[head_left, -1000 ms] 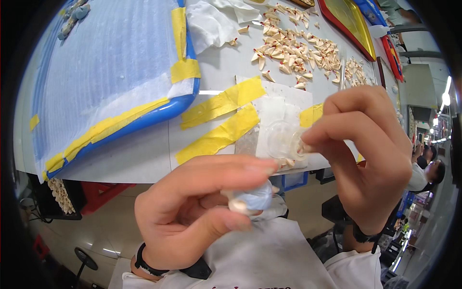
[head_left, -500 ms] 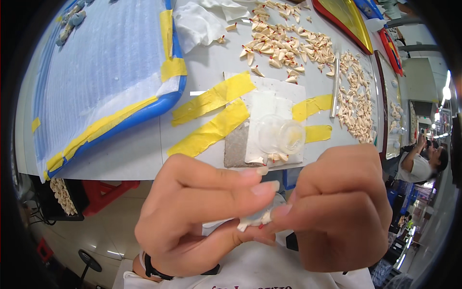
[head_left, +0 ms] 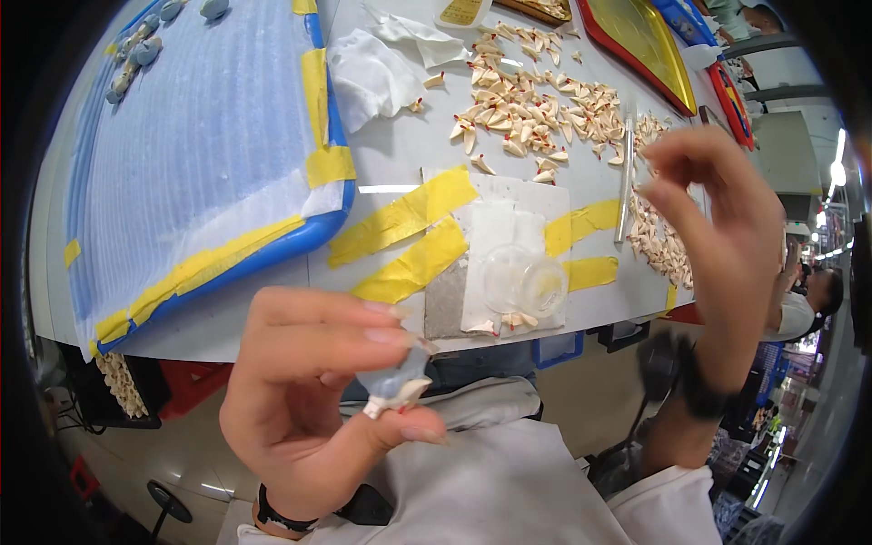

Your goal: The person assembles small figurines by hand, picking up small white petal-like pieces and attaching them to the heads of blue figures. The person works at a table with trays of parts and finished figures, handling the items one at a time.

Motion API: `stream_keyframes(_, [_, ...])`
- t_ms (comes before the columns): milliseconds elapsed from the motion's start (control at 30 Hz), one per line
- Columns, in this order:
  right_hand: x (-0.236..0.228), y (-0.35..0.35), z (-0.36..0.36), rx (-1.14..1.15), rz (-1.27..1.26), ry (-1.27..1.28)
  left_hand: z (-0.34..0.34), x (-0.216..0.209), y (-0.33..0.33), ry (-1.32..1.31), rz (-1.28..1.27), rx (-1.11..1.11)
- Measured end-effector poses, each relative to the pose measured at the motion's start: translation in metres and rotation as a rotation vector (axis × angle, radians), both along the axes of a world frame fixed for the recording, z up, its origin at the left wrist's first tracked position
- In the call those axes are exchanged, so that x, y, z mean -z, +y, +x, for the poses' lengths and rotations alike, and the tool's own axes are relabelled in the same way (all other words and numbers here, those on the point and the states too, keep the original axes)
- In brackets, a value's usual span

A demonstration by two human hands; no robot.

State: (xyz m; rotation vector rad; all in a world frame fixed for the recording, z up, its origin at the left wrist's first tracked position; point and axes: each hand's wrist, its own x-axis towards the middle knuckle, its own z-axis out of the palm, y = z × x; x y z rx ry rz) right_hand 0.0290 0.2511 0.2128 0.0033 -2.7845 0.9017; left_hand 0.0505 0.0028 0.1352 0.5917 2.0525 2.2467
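Note:
My left hand pinches a small blue-grey figure between thumb and fingertips, low in front of me. Cream-coloured bits with a red speck sit on the figure's underside. My right hand is raised at the right, thumb and fingers apart, with nothing visible between them. It is nearest to a strip of small cream pointed pieces, partly covering them from view. A metal rod lies along the left of that strip. Beyond it spreads a bigger heap of cream pieces with red tips.
Yellow tape holds a board bearing a clear round dish at the table's near edge. A blue-rimmed tray with a pale lining and several blue-grey figures is at left. White cloth and a red-and-gold tray lie farther back.
My right hand has left the figure and swung out right and up, its fingers parting. My left hand has moved left, still holding the figure.

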Motion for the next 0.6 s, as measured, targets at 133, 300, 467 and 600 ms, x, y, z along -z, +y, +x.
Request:
stream_keyframes(133, [0.017,0.028,-0.028,-0.075,0.284,-0.103,-0.003,0.0,0.003,-0.041,0.058,0.046])
stream_keyframes(300, [0.026,0.033,-0.036,-0.21,0.465,-0.007,-0.005,0.0,0.004,-0.042,0.049,0.117])
stream_keyframes(467, [-0.002,0.013,-0.001,0.054,-0.164,-0.089,-0.005,-0.002,0.002,-0.085,0.09,0.121])
stream_keyframes(600, [-0.009,0.011,0.035,0.088,-0.703,-0.049,-0.004,-0.001,0.006,-0.209,0.164,0.119])
